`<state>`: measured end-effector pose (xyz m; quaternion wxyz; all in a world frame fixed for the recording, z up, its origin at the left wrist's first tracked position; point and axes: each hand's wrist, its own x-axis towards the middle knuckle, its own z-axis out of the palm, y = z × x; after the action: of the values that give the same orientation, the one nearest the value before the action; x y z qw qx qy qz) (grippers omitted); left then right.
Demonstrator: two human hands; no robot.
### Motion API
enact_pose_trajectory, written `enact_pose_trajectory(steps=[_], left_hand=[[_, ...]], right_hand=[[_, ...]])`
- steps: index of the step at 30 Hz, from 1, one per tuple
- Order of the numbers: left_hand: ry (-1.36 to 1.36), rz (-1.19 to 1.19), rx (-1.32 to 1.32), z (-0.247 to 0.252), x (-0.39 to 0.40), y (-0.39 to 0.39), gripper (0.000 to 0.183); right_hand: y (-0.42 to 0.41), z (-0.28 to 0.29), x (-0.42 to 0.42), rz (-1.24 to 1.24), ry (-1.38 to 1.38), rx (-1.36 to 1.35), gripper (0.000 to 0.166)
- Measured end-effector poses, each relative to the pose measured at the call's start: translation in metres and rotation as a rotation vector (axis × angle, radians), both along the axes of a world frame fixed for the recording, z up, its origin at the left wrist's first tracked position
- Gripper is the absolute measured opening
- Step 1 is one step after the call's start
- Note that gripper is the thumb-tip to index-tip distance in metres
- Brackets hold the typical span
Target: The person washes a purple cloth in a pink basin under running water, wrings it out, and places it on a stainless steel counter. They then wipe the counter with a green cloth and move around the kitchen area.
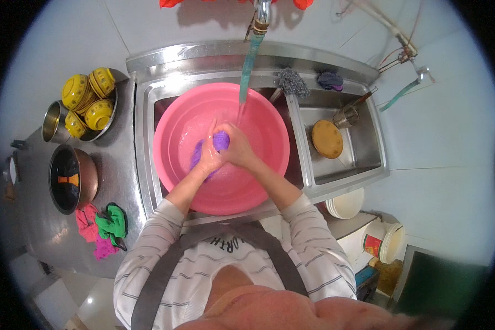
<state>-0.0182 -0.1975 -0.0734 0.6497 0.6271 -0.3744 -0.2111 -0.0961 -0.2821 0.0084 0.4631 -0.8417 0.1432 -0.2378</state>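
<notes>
A purple cloth point(221, 141) is squeezed between my two hands over a large pink plastic basin point(268, 181). My left hand point(210, 150) lies against the cloth from the left with its fingers pointing up, and part of the cloth hangs below it. My right hand point(236, 146) is curled around the cloth's upper end. Both hands look wet. Water runs from a green hose point(249, 62) on the tap into the basin just above my hands. The basin sits in the left bowl of a steel sink.
Yellow bowls point(76, 91), a metal pot point(54, 123), a dark-lined bowl point(86, 177) and a green cloth point(113, 220) stand on the left counter. Steel wool point(293, 82) lies on the sink's ledge. The right sink bowl holds a round yellowish-brown object point(327, 139).
</notes>
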Motion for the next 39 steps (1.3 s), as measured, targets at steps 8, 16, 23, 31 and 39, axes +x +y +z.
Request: enact_pose_trajectory(steps=[8,16,23,31,39], left_hand=[[0.552,-0.036,0.014,0.04,0.018,0.01,0.035],[0.771,-0.124,-0.004,0.053,0.022,0.021,0.026],[0.772,-0.02,-0.009,0.052,0.036,0.02,0.025],[0.816,-0.1,-0.081,0.102,0.041,0.029,0.034],[0.101,-0.163,0.344,0.115,0.075,0.039,0.06]], right_hand=[[-0.052,0.196,0.018,-0.228,-0.394,-0.972,0.029],[-0.13,0.27,0.039,-0.449,-0.105,-1.081,0.035],[-0.068,0.247,0.028,-0.38,-0.28,-0.485,0.03],[0.059,0.018,0.002,0.013,-0.043,0.195,0.077],[0.012,-0.039,-0.001,-0.017,0.138,0.127,0.029]])
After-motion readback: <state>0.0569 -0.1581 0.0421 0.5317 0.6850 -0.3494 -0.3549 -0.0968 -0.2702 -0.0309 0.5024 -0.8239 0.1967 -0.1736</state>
